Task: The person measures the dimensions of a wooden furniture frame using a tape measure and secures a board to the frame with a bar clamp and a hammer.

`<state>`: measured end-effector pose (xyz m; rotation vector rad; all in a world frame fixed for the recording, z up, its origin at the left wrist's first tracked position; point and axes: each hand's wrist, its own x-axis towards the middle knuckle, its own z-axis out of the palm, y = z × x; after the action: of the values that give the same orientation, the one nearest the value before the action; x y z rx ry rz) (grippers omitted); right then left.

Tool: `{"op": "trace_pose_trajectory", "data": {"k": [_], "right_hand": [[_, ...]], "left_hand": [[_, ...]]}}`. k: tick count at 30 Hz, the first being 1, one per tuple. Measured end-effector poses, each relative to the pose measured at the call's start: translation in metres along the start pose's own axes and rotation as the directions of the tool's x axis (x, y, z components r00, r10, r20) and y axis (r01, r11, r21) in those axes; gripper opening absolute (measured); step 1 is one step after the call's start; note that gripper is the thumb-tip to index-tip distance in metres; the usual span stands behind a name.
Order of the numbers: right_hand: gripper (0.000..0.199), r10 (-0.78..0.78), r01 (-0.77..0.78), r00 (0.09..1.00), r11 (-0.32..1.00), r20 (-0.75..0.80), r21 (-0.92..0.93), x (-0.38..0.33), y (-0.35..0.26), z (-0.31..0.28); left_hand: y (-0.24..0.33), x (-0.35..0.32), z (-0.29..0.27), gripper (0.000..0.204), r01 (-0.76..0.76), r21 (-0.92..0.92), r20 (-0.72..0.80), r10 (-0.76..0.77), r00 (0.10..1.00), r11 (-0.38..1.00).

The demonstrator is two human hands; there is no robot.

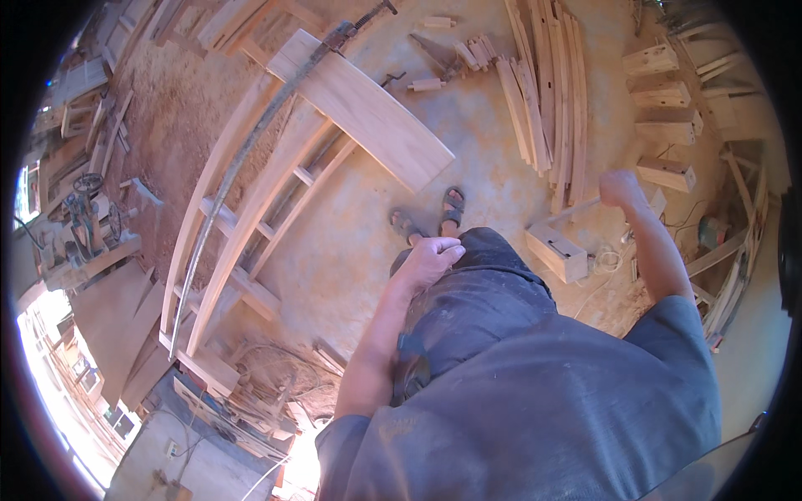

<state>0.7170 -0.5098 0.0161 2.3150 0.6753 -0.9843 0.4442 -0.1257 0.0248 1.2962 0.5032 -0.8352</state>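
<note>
My left hand is in front of my dark shorts, its fingers curled and pressed together. Whatever it may pinch cannot be made out. Out to the right, my right hand is closed in a fist. A thin pale wooden strip runs up to that fist from the left; whether the fingers grip it cannot be told. Just below the strip is a wooden block with a dark slot in its top. Left of my feet lies a curved wooden frame, with a broad board across its far end and a long metal bar clamp along it.
Long wooden strips lie bundled on the far floor. Several thick wooden blocks stand in a row at the right. A machine with handwheels is at the left. Scrap wood and a cord lie near the lower left.
</note>
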Motion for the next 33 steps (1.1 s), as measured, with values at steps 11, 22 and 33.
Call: {"op": "trace_pose_trajectory", "data": {"k": [11,22,33], "right_hand": [[0.018,0.041,0.444,0.882,0.270,-0.470,0.855,-0.039,-0.246,-0.017],[0.017,0.384,0.224,0.914,-0.747,0.130,0.626,-0.013,-0.392,-0.065],[0.021,0.471,0.328,0.870,-0.773,0.146,0.543,0.047,-0.333,-0.061]], "left_hand": [[0.015,-0.003,-0.016,0.050,-0.168,-0.199,-0.088,0.153,0.984,0.965],[-0.018,-0.025,-0.139,0.028,0.005,0.684,-0.327,0.300,0.896,0.730],[0.042,-0.006,-0.162,0.024,0.164,0.874,-0.387,0.450,0.805,0.457]]}}
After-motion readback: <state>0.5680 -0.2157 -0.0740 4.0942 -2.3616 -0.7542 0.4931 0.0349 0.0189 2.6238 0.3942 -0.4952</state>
